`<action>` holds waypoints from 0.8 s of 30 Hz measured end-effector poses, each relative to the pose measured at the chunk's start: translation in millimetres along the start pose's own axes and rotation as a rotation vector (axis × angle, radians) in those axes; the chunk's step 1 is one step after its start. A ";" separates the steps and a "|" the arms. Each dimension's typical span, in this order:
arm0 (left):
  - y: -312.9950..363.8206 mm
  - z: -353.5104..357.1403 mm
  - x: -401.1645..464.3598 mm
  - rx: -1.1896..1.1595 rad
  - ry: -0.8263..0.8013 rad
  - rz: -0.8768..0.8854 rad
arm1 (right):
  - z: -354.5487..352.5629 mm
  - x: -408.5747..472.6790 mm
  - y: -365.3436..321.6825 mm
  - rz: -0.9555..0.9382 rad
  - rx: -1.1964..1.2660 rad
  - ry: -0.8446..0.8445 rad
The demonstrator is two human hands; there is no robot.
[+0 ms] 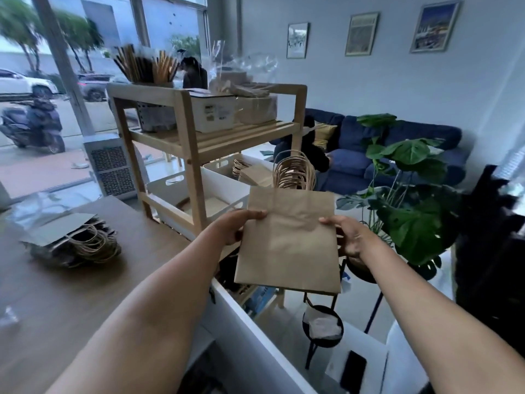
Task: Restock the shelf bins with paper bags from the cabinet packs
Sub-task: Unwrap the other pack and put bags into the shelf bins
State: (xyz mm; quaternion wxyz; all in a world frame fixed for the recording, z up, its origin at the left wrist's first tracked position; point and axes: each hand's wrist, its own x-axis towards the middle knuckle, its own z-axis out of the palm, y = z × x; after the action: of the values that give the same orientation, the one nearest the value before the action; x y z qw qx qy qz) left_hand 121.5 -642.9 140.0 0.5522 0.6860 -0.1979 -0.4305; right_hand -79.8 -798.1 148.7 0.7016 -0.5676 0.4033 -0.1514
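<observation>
Currently: left hand (230, 226) and right hand (350, 240), fingers gripping paper-bag stack (288, 240); far white bin (224, 191) nearly empty; right bin (218, 166) holds bags.

No legible txt anywhere, label on white box (213, 113) too blurry to read

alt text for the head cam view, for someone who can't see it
Both hands, left hand and right hand, hold a stack of brown paper bags by its sides, before a wooden shelf with white bins. Another bag pack lies on the counter.
</observation>
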 end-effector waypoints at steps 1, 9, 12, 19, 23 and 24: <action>4.6 -0.4 7.3 0.005 0.009 -0.008 | 0.8 7.1 -3.3 0.009 0.009 -0.003; 56.8 -16.3 92.0 0.060 0.065 -0.014 | 16.2 91.4 -31.7 0.050 0.143 0.017; 80.1 -22.5 124.5 0.099 0.059 -0.016 | 24.0 126.3 -39.5 0.080 0.225 0.029; 111.7 -43.2 184.7 0.196 0.110 -0.026 | 42.8 181.8 -54.3 0.110 0.352 0.036; 118.6 -46.5 182.6 0.175 0.118 -0.028 | 50.7 201.7 -60.8 0.124 0.333 0.020; 118.8 -49.2 183.4 0.163 0.129 -0.024 | 53.7 207.3 -64.1 0.127 0.320 0.011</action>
State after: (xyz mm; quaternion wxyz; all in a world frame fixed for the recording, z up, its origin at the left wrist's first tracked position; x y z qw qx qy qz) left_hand 286.6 -788.0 183.0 0.5010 0.7571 -0.1881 -0.3747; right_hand 105.9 -920.7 127.6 0.7889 -0.4214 0.4129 -0.1722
